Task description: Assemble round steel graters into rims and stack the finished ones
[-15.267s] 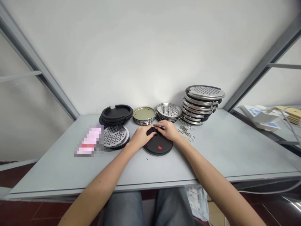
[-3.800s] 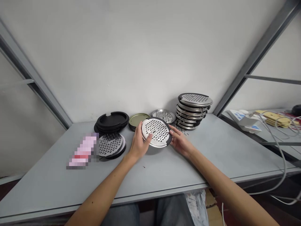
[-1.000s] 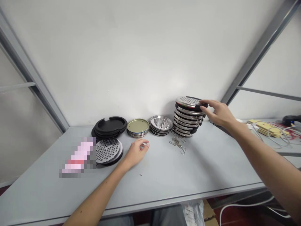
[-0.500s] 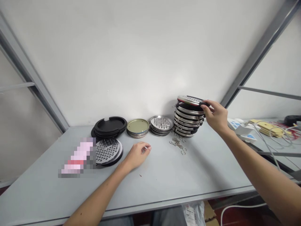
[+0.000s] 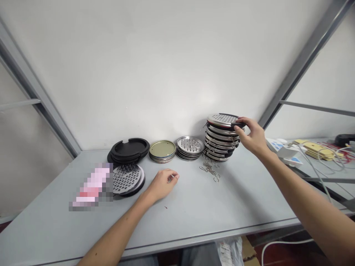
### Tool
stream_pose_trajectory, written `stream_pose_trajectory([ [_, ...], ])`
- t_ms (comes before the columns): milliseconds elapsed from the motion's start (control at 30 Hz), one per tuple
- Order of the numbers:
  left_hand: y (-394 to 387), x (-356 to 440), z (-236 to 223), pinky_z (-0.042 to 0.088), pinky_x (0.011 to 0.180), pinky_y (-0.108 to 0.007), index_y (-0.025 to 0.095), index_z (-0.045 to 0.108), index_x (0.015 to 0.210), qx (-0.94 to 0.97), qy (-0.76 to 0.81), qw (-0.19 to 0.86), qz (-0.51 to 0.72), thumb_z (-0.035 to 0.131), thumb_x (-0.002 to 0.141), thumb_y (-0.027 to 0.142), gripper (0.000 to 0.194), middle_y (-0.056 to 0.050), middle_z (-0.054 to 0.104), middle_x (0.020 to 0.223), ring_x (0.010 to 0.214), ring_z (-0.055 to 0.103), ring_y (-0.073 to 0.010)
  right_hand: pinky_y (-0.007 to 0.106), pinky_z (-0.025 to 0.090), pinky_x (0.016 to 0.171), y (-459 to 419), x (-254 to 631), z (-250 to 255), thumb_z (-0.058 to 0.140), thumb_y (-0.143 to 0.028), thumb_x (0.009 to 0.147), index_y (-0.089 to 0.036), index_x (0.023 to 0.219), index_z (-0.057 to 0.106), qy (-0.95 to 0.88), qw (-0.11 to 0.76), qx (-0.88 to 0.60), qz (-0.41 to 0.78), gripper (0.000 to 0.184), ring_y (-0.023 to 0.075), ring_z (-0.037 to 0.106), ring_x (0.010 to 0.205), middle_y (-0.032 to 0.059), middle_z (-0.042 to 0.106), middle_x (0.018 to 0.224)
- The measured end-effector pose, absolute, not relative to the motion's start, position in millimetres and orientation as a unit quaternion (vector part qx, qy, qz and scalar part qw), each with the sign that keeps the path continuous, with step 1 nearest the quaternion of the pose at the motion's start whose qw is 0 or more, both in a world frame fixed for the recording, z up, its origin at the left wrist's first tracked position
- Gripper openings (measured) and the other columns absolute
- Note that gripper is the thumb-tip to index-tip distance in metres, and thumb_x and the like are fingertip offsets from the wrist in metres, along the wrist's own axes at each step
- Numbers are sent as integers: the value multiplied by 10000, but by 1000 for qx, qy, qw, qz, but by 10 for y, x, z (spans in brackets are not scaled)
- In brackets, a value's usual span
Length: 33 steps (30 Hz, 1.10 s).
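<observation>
My right hand reaches to the back right, and its fingers pinch the black-rimmed edge of the top grater disc. That disc lies level on a tall stack of assembled graters. My left hand rests on the grey table with its fingers loosely curled and nothing visible in it. Nearest to my left hand is a low pile of large-hole grater plates, just to its left.
Along the wall stand a stack of black lids, gold-coloured tin lids and fine steel grater plates. Several wire clips lie in front of the tall stack. A blurred pink object lies at the left. A power strip and cables sit on the right-hand table.
My right hand closed on the top disc's rim, tipped that edge up, and the disc now lies level again. My left hand has hardly moved.
</observation>
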State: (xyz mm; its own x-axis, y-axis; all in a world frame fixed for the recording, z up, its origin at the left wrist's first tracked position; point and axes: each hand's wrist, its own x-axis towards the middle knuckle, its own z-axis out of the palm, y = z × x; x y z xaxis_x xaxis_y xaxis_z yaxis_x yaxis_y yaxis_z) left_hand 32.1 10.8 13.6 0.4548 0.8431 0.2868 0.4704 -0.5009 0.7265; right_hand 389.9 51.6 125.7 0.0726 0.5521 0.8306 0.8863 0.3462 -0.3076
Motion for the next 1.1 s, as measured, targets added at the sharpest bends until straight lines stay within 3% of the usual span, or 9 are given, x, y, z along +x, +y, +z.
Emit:
stream_pose_trajectory([
  [133,99,325,141,473,685,-272,175,714,930,807,409,285,317,481,883,341,289,-58,700,893,763,619,-170,472,433,1010,560,3992,1216,633,-428,788,-212,1109,551,-668,495,-546,-103,395,281,537,1172,125,560,1278],
  [567,99,319,144,460,671,-270,176,717,911,813,406,272,316,489,883,327,274,-53,698,863,747,610,-169,435,386,1066,627,4125,1151,637,-405,790,-221,1073,552,-643,554,-528,-10,349,264,447,1287,138,441,1383],
  [867,92,324,147,469,671,-277,181,717,909,814,402,277,316,484,881,326,276,-57,699,868,752,609,-171,457,370,1058,543,4108,1172,536,-421,849,-222,1185,553,-651,509,-548,-129,391,273,419,1305,145,454,1377],
  [1100,75,327,162,465,651,-270,186,715,909,820,394,280,307,495,872,313,256,-55,697,876,764,609,-171,489,307,1107,427,3895,1250,644,-510,749,-242,1248,519,-701,406,-535,-240,581,325,374,1324,130,438,1399],
])
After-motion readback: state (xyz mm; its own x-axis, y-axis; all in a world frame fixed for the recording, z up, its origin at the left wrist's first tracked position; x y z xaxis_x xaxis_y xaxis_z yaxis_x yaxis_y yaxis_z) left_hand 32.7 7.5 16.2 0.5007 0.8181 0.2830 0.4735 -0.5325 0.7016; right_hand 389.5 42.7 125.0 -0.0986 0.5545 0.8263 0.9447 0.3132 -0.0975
